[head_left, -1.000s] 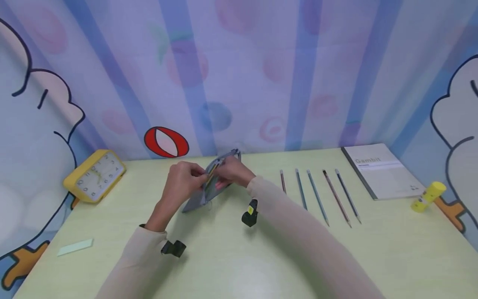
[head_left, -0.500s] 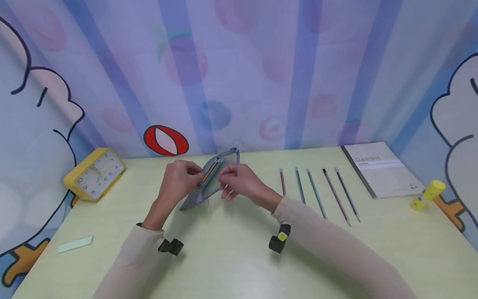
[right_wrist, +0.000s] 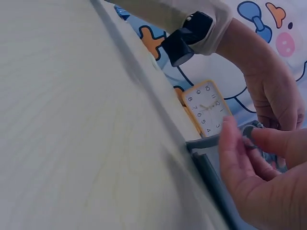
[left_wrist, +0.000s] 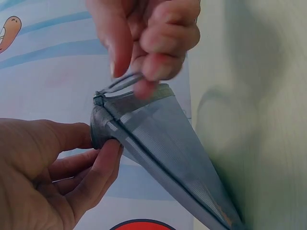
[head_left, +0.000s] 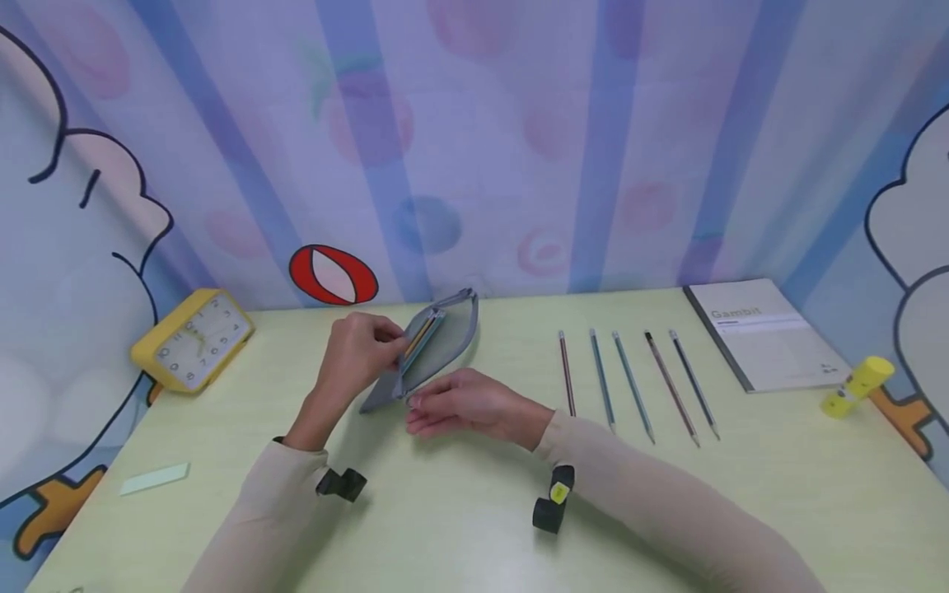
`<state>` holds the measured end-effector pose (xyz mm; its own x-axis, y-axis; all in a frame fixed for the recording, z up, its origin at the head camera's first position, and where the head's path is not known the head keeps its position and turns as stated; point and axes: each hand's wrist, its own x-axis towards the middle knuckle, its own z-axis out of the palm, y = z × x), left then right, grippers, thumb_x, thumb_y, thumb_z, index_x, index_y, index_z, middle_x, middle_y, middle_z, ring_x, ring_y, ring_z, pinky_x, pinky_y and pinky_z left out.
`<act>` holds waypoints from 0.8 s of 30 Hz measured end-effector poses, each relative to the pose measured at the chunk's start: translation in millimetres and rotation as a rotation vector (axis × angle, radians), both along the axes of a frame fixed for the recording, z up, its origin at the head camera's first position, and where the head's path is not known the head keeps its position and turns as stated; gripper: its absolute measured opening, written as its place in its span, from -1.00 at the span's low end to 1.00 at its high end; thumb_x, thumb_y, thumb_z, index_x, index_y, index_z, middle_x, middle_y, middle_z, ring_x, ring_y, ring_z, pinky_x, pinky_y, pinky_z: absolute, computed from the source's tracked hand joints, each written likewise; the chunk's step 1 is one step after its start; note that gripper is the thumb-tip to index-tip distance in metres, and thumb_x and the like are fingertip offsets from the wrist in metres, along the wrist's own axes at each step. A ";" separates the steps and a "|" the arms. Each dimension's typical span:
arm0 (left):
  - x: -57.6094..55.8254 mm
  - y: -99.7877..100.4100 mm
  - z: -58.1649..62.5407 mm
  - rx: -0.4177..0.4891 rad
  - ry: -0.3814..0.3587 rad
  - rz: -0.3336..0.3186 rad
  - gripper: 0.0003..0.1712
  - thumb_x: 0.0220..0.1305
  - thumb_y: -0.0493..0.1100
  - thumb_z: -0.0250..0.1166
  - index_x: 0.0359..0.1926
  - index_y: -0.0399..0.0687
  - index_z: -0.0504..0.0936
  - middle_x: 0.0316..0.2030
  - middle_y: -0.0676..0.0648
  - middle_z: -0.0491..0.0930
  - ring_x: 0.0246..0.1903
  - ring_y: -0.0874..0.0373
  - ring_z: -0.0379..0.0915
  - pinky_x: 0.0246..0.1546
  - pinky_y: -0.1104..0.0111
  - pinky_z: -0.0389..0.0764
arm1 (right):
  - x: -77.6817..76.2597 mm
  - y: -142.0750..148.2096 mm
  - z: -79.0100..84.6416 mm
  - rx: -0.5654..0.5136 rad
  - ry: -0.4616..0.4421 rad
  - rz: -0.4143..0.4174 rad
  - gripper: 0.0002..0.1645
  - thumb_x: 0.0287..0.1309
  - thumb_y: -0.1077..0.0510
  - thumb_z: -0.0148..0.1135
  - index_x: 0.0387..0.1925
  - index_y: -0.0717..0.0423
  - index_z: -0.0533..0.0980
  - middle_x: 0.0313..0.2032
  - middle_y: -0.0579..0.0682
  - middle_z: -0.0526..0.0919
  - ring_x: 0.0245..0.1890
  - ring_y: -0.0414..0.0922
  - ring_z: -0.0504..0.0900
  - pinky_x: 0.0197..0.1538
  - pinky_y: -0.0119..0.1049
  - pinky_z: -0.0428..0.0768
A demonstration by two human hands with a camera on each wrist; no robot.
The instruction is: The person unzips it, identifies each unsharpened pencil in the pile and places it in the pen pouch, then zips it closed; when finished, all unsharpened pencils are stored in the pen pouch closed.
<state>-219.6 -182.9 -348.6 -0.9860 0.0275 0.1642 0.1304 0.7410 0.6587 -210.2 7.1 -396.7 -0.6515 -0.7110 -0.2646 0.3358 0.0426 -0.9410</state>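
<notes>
A grey mesh zippered pencil case [head_left: 452, 342] stands tilted at the back middle of the table, its mouth open. Pencils [head_left: 419, 339] show inside it. My left hand [head_left: 362, 346] pinches the case by its upper edge, thumb on one side and fingers on the other. In the left wrist view, my right hand [left_wrist: 156, 48] pinches the loop-shaped zipper pull [left_wrist: 122, 82] at the zipper's end. The head view has the right hand [head_left: 470, 403] at the case's near corner, fingers partly curled. The right wrist view shows the zipper pull [right_wrist: 248, 131] by the right thumb.
Several pencils [head_left: 628, 387] lie in a row to the right. Beyond them are a notebook [head_left: 771, 338] and an upright yellow tube [head_left: 856, 387]. A yellow alarm clock [head_left: 194, 339] and a pale green strip [head_left: 154, 478] sit at left. A printed curtain backs the table.
My right hand has come out of the pencil case and moved down to the zipper pull at its near corner. The left hand keeps its pinch on the case.
</notes>
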 end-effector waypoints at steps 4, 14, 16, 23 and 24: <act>-0.8 0.4 1.8 0.000 0.011 -0.010 -0.82 0.27 -0.20 0.36 -0.24 -0.23 0.80 -0.36 -0.22 0.79 -0.56 0.16 0.70 -0.50 0.41 0.63 | 1.6 0.3 0.3 0.020 0.090 -0.102 -0.61 0.38 0.30 0.16 0.12 0.52 0.52 -0.19 0.21 0.77 -0.30 -0.19 0.78 -0.02 -0.19 0.74; 0.7 -3.0 1.3 -0.019 -0.009 -0.020 -0.81 0.29 -0.18 0.38 -0.22 -0.23 0.79 -0.35 -0.23 0.78 -0.55 0.19 0.68 -0.46 0.38 0.66 | 0.8 3.6 3.9 0.044 0.463 -0.191 -0.75 0.27 0.26 0.32 -0.08 0.36 0.68 -0.14 0.40 0.74 -0.31 -0.07 0.82 -0.01 0.10 0.71; 2.6 -3.7 1.0 -0.028 0.009 -0.028 -0.81 0.29 -0.16 0.38 -0.22 -0.21 0.80 -0.37 -0.21 0.79 -0.54 0.19 0.68 -0.44 0.38 0.65 | 0.8 2.7 5.6 0.052 0.493 -0.195 -0.77 0.26 0.25 0.33 -0.11 0.33 0.69 -0.15 0.39 0.74 -0.32 -0.06 0.82 -0.02 0.07 0.72; 16.9 -10.9 3.8 -0.076 0.076 -0.064 -0.81 0.32 -0.11 0.37 -0.20 -0.13 0.81 -0.40 -0.07 0.79 -0.43 0.13 0.70 -0.33 0.30 0.67 | 1.5 0.1 11.4 0.066 0.529 -0.219 -0.79 0.24 0.24 0.36 -0.15 0.30 0.72 -0.22 0.34 0.77 -0.35 -0.08 0.81 -0.09 -0.06 0.75; 19.8 -13.0 5.0 -0.089 0.081 -0.075 -0.81 0.32 -0.13 0.37 -0.19 -0.13 0.81 -0.38 -0.07 0.79 -0.40 0.12 0.70 -0.32 0.28 0.68 | 1.2 0.1 11.9 0.064 0.533 -0.226 -0.79 0.24 0.24 0.36 -0.16 0.30 0.71 -0.23 0.32 0.77 -0.36 -0.08 0.81 -0.09 -0.07 0.75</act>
